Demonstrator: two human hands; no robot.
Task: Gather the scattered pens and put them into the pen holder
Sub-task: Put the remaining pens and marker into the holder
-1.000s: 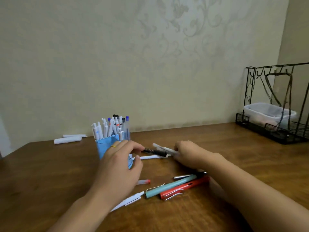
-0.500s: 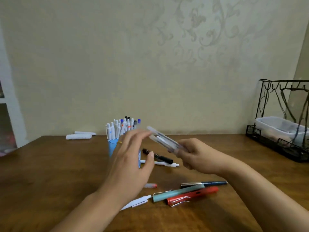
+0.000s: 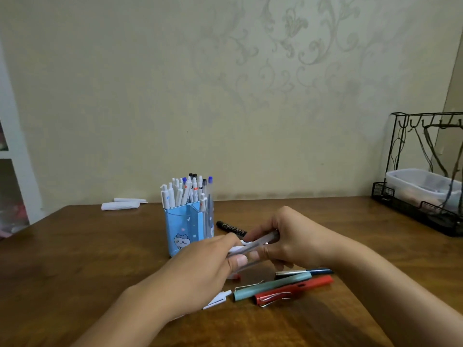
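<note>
The right hand (image 3: 295, 242) grips a small bundle of clear-barrelled pens (image 3: 260, 242) across its curled fingers, and the left hand (image 3: 208, 261) pinches the bundle's other end between thumb and fingertips. Held at both ends like this, the pens are probably being squared into one tidy sheaf so they drop into the holder together rather than one by one. The bundle hangs above the table, just right of the blue pen holder (image 3: 186, 229), which stands upright and is already crowded with white pens, so a neat bunch will slip in more easily.

Just beyond the hands a black marker (image 3: 230, 227) lies flat. Nearer, a teal pen (image 3: 273, 285) and a red pen (image 3: 295, 290) lie side by side, touching, with a dark pen (image 3: 304, 272) just behind them; a white pen (image 3: 216, 300) pokes out from under the left wrist. All wait on the wooden table (image 3: 75, 259).
</note>
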